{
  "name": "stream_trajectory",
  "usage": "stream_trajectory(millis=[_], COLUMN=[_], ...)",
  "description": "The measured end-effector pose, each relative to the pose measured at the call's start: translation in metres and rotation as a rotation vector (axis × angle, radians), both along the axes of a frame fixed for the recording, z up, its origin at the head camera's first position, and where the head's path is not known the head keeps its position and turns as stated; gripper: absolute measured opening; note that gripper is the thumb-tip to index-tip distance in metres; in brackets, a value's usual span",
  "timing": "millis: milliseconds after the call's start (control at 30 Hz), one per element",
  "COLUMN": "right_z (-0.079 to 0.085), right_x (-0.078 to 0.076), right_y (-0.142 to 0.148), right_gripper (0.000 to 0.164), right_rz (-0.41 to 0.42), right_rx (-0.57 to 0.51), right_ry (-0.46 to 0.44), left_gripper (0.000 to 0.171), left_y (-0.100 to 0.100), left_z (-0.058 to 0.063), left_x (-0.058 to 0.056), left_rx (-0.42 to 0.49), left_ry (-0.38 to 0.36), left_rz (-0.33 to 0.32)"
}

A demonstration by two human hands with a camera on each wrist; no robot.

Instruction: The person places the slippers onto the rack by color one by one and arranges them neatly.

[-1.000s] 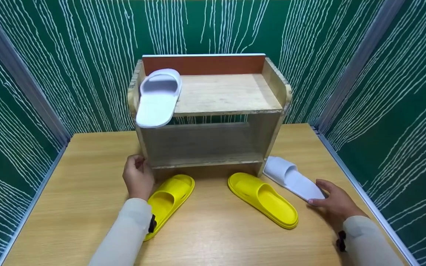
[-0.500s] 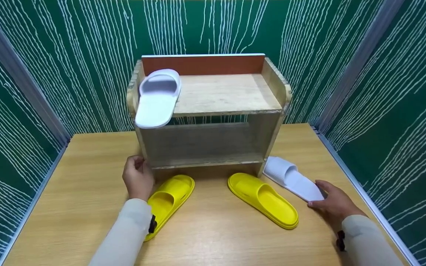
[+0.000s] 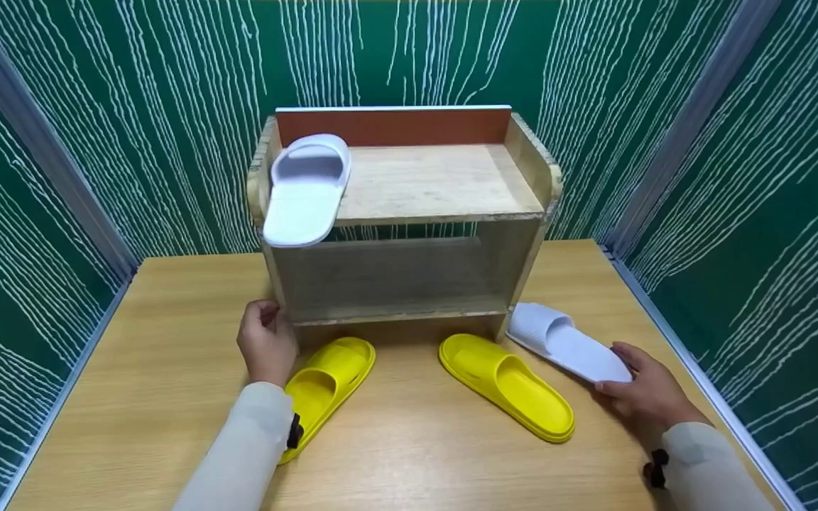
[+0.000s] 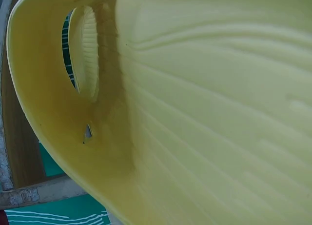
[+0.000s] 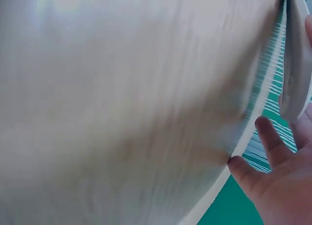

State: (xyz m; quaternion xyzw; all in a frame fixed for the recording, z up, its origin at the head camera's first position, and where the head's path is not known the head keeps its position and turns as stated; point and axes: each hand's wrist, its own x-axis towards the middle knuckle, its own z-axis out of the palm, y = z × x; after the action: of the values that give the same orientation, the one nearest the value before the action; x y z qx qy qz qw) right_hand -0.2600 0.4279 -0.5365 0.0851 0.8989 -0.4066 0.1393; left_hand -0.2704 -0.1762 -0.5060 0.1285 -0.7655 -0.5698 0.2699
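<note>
In the head view, my right hand (image 3: 649, 387) pinches the heel of a white slipper (image 3: 579, 353), whose toe points at the rack's right leg. Its sole edge (image 5: 296, 64) shows at the right of the right wrist view, above my right hand (image 5: 280, 181). My left hand (image 3: 265, 345) has its fingers curled at the lower left side panel of a small wooden shoe rack (image 3: 444, 177), seeming to grip it; the contact is partly hidden. A yellow slipper (image 3: 331, 376) lies beside and under that wrist and fills the left wrist view. Another yellow slipper (image 3: 508, 387) lies right of centre.
A second white slipper (image 3: 302, 206) sits at the left of the rack's top shelf, its heel overhanging the front edge. Below is a lower shelf (image 3: 395, 284). The wooden table (image 3: 395, 461) is enclosed by green walls (image 3: 409, 50) with white drip lines.
The heel of the white slipper in my right hand has risen slightly, and that hand has shifted a little with it. My left hand, the rack and the other slippers stay put.
</note>
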Motion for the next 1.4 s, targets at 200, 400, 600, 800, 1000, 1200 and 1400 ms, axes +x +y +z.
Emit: stream_trajectory(millis=[200, 400, 600, 800, 1000, 1200, 1400], right_z=[0.007, 0.012, 0.019, 0.029, 0.041, 0.050, 0.066], right_x=[0.006, 0.010, 0.014, 0.021, 0.032, 0.040, 0.050], right_y=[0.001, 0.000, 0.004, 0.012, 0.023, 0.034, 0.044], right_gripper=[0.122, 0.123, 0.117, 0.122, 0.113, 0.098, 0.082], right_rz=[-0.008, -0.007, 0.011, 0.022, 0.012, -0.017, -0.024], right_rx=[-0.048, -0.062, -0.072, -0.039, -0.085, -0.215, -0.431], right_ry=[0.110, 0.166, 0.178, 0.175, 0.222, 0.293, 0.342], left_gripper=[0.013, 0.013, 0.012, 0.012, 0.013, 0.013, 0.013], left_y=[-0.001, -0.001, -0.002, -0.001, 0.000, 0.000, 0.001], left_z=[0.000, 0.000, -0.002, -0.001, -0.002, -0.001, 0.001], left_x=[0.001, 0.001, 0.000, 0.000, 0.001, 0.001, 0.001], left_rx=[0.004, 0.004, -0.003, 0.018, 0.034, 0.044, 0.051], left_ry=[0.001, 0.007, 0.049, 0.047, 0.019, 0.024, 0.029], left_rz=[0.008, 0.010, 0.000, -0.005, -0.004, 0.000, -0.007])
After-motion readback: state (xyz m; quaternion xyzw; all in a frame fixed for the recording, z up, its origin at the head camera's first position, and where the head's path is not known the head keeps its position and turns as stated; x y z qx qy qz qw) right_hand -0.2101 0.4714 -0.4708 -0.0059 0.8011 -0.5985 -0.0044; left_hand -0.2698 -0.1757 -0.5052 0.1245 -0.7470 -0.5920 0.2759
